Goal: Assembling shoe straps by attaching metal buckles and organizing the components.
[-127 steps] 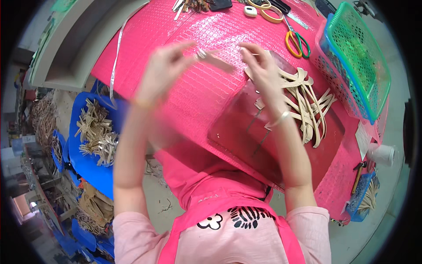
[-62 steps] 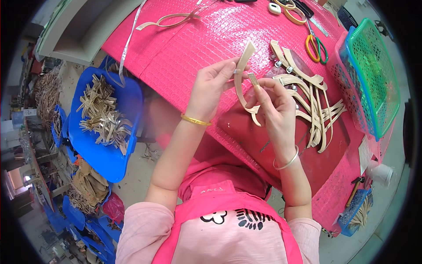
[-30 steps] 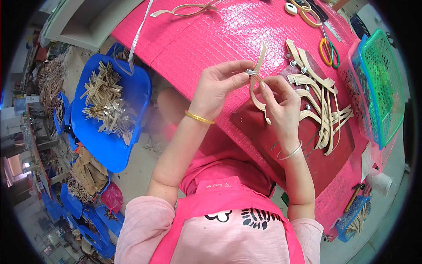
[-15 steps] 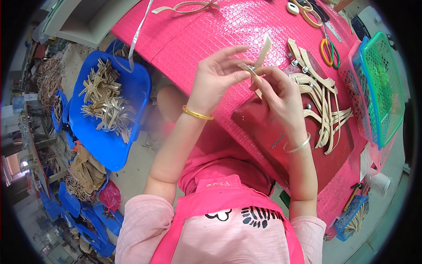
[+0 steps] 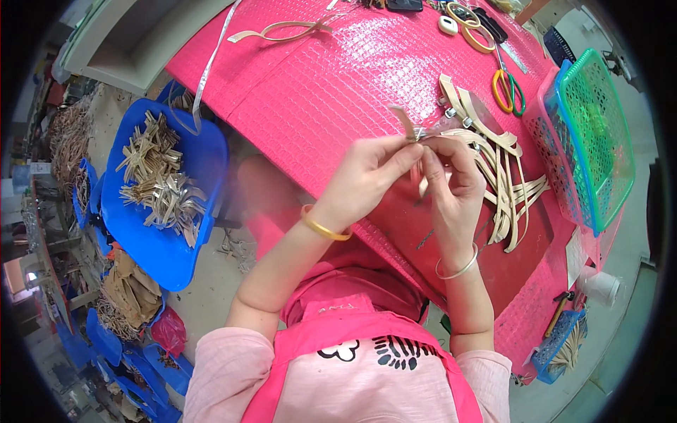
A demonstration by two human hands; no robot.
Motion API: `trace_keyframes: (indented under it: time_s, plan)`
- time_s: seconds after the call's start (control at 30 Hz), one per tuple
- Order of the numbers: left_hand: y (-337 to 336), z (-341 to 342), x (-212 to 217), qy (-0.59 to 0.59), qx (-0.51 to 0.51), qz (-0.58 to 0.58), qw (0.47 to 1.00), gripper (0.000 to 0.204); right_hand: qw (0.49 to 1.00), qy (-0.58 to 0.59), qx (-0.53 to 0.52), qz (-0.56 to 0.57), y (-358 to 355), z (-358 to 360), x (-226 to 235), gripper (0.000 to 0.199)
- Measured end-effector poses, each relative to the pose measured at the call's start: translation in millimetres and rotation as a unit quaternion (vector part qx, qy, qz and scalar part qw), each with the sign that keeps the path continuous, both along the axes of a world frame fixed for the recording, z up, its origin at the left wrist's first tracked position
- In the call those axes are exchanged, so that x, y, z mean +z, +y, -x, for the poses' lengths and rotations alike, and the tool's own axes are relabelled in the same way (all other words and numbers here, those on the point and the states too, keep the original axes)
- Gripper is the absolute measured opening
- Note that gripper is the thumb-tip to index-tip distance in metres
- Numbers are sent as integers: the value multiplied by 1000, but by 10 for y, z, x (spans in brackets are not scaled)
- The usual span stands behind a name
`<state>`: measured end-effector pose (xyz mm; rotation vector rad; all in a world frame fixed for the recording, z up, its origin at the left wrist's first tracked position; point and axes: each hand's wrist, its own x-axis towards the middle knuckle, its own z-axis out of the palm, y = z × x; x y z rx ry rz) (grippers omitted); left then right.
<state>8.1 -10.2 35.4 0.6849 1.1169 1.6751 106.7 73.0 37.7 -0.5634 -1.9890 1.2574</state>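
Note:
My left hand (image 5: 372, 175) and my right hand (image 5: 453, 178) meet above the pink-covered table, fingertips pinched together. Between them they grip a beige strap (image 5: 404, 120) with a small silver buckle (image 5: 419, 132) on it. One strap end sticks up past the fingers, and another part hangs below, partly hidden by the hands. Just right of my right hand, several beige straps with buckles (image 5: 506, 185) lie in a loose pile, partly on a dark red board (image 5: 518, 264).
A blue tray (image 5: 151, 250) with bundles of strap pieces stands left of the table (image 5: 282, 92). Scissors with orange and green handles (image 5: 509, 92), tape rolls (image 5: 479, 39) and a beige strap loop (image 5: 282, 32) lie toward the back. Stacked plastic baskets (image 5: 599, 141) stand at right.
My hands have drawn closer together and my left fingers have closed in on the buckle. The upright strap end has swung to the left. The whole view has shifted slightly.

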Motion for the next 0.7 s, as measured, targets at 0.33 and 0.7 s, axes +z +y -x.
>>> trace_keyframes:
  time_s: [0.33,0.7]
  plan:
    - [109,-104,181,-55,50,-40,996,21,956,4,32,-291,283,-65,387,17]
    - [133,-104,106,-42,149,-53,986,24,901,54,78,-424,141,-145,77,27]
